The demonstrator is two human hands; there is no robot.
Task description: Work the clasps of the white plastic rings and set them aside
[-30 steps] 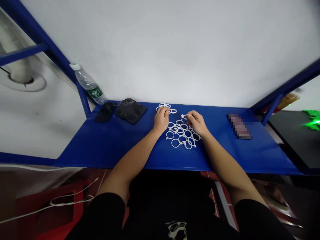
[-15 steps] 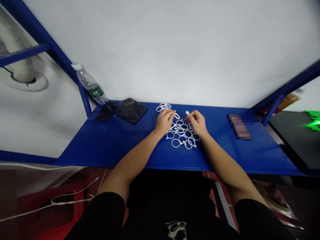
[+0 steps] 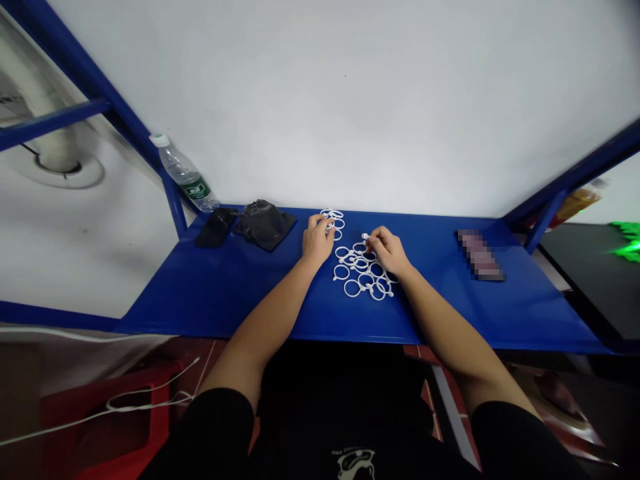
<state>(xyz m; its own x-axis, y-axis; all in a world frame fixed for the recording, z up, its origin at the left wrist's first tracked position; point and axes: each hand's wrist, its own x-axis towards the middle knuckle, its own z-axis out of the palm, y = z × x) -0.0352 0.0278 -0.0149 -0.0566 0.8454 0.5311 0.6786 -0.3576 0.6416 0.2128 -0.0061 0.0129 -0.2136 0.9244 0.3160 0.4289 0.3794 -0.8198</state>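
Note:
My left hand [image 3: 318, 239] is at the far-side pile of white curtain rings [image 3: 339, 215], fingers curled down. Its fingertips are closed on a white ring [image 3: 339, 235] at the pile's near edge; part of the grip is hidden. My right hand [image 3: 388, 249] pinches a small white piece [image 3: 365, 236] between thumb and forefinger, just above the larger spread of white curtain rings [image 3: 352, 288]. Several of these rings overlap, each with a small knob or eyelet on its rim. Some lie partly under my right hand.
All this lies on a blue tabletop [image 3: 240, 293] against a white wall. To the left are a water bottle [image 3: 187, 177], a dark flat object [image 3: 215, 228] and a black drawstring pouch [image 3: 265, 225]. A pixelated phone-shaped object [image 3: 480, 255] lies right. Blue frame bars flank both sides.
My left hand has moved left with the white ring, to the far-side pile. My right hand has shifted slightly left and down, still pinching the small white piece.

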